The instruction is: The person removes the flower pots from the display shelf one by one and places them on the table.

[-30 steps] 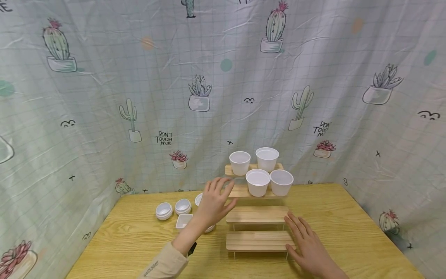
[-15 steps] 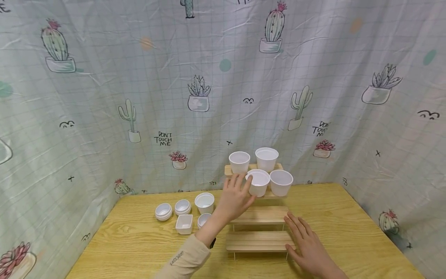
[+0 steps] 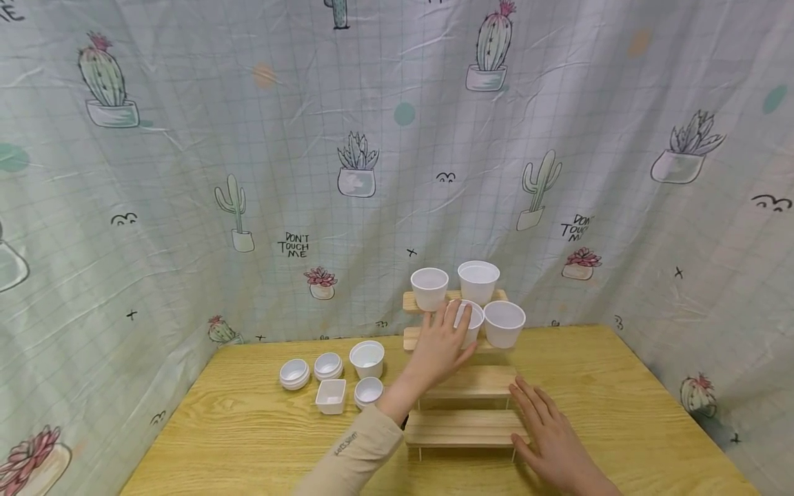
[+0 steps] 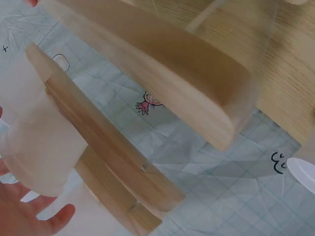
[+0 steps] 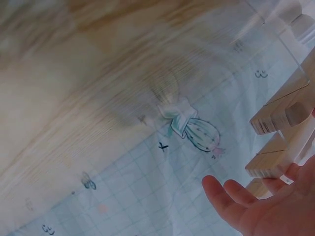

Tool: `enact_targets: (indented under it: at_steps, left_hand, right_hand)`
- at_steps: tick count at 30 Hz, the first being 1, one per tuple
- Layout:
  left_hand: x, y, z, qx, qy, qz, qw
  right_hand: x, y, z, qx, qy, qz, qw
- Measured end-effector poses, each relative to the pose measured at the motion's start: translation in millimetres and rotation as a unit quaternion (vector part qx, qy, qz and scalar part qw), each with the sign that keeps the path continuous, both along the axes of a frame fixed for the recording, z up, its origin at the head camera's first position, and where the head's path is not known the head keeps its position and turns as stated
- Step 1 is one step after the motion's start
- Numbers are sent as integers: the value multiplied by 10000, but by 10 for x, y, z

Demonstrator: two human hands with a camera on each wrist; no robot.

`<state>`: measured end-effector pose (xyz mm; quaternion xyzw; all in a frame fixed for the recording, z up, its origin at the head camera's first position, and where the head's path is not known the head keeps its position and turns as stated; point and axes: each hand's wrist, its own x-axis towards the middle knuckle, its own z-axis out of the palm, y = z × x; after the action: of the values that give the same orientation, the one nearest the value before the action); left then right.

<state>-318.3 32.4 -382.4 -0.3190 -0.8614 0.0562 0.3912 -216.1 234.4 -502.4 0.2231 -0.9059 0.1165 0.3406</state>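
Note:
A four-step wooden shelf (image 3: 459, 427) stands on the table. Its two upper steps carry several white plastic cups. My left hand (image 3: 448, 334) reaches up to the left cup (image 3: 473, 318) on the second step from the top. The spread, fairly straight fingers lie against that cup's left side and hide part of it. In the left wrist view the same cup (image 4: 37, 142) is close above the fingers (image 4: 29, 216). My right hand (image 3: 546, 441) lies flat on the table by the right end of the lowest step, and it holds nothing.
Left of the shelf sit small white bowls (image 3: 293, 374) (image 3: 327, 366) (image 3: 369, 390), a taller white cup (image 3: 367, 358) and a square dish (image 3: 331, 396). A cactus-print cloth (image 3: 248, 172) hangs around the table (image 3: 236, 427) on three sides.
My left hand has moved right and up from near the bowls to the cup on the second step. The right hand has stayed in place.

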Motion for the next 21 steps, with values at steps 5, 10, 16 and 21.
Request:
enact_targets:
  at_steps: [5, 10, 16, 21]
  left_hand:
    - [-35, 58, -14, -96, 62, 128, 9999]
    - [-65, 101, -21, -141, 143, 238, 9995]
    - [-67, 141, 1, -137, 201, 325, 9992]
    - [-59, 147, 24, -117, 191, 325, 9992]
  right_hand:
    - [4, -1, 11, -61, -67, 0, 10000]
    - [8, -4, 10, -23, -119, -60, 9999]
    - [9, -2, 6, -16, -90, -72, 9999]
    - [3, -2, 5, -25, 24, 7, 10000]
